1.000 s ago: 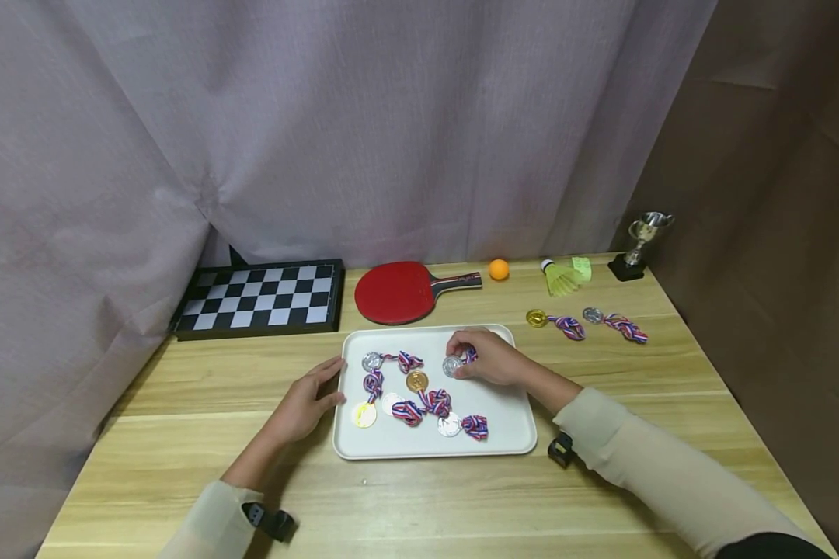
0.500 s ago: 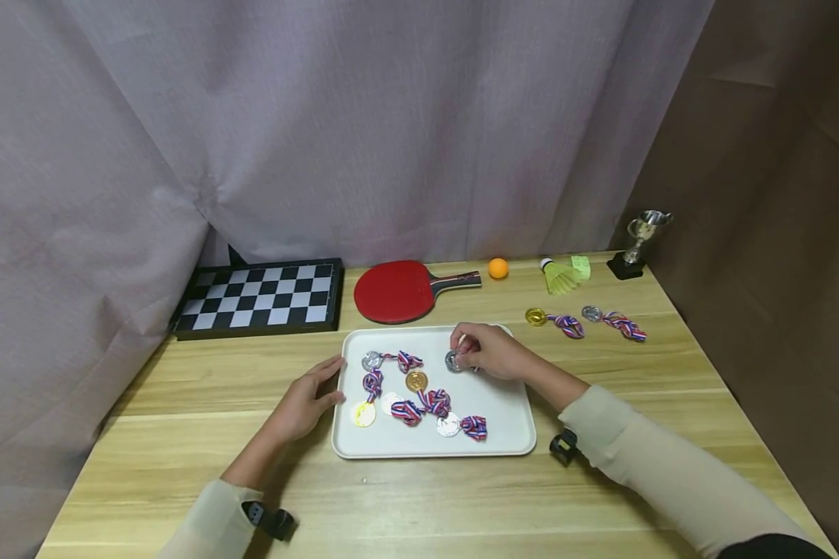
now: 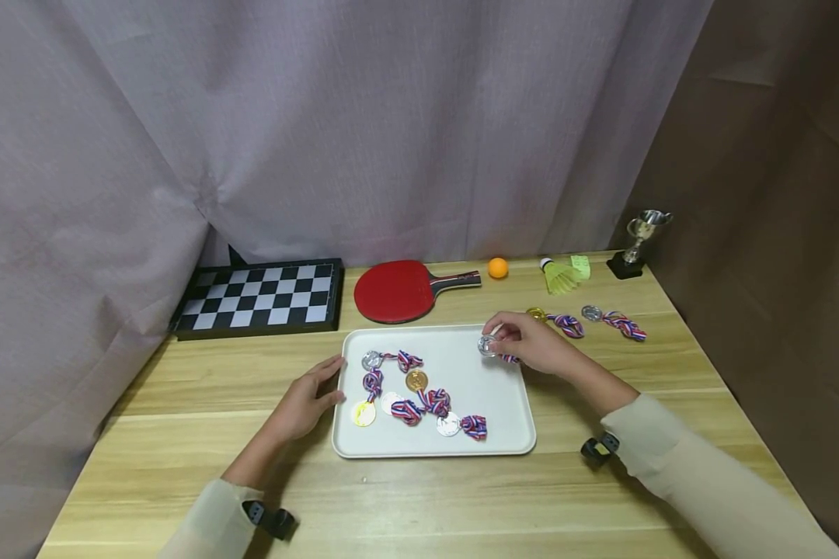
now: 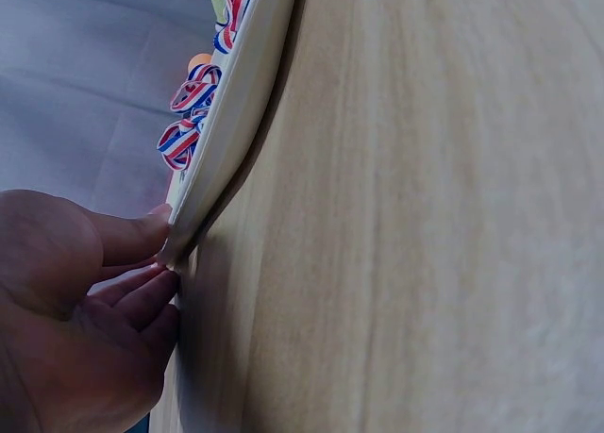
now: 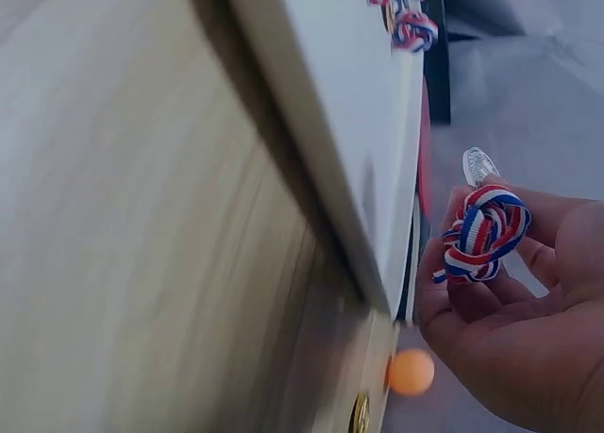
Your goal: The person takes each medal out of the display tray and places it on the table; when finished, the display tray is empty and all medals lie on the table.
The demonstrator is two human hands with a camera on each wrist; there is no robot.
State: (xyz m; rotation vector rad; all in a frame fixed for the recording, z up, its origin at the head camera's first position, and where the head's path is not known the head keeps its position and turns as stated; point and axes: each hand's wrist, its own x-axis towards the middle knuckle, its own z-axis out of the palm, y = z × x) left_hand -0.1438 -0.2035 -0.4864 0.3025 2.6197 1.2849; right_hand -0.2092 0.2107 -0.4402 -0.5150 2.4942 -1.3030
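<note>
My right hand [image 3: 531, 343] pinches a silver medal [image 3: 487, 346] over the back right corner of the white tray [image 3: 503, 404]. In the right wrist view its knotted red, white and blue ribbon [image 5: 488, 230] bunches in front of the fingers. At the tray's left rim rests my left hand [image 3: 306, 404], fingers and thumb extended against the edge. Medals with ribbons lie on the tray: a silver one [image 3: 372, 360] at the back left, a bright gold one [image 3: 364, 414], a darker gold one [image 3: 416, 380] in the middle, a silver one [image 3: 448, 424] at the front and another pale, partly covered one.
Behind the tray are a chessboard [image 3: 259, 299], a red table tennis bat [image 3: 395, 293], an orange ball [image 3: 498, 269] and a yellow shuttlecock [image 3: 561, 277]. A trophy cup [image 3: 645, 233] stands at the far right. Gold [image 3: 536, 314] and silver medals [image 3: 591, 313] lie beyond the right hand.
The right hand has carried the silver medal to the right and slightly back, from the middle of the tray's back half towards its back right corner. The left hand stays put.
</note>
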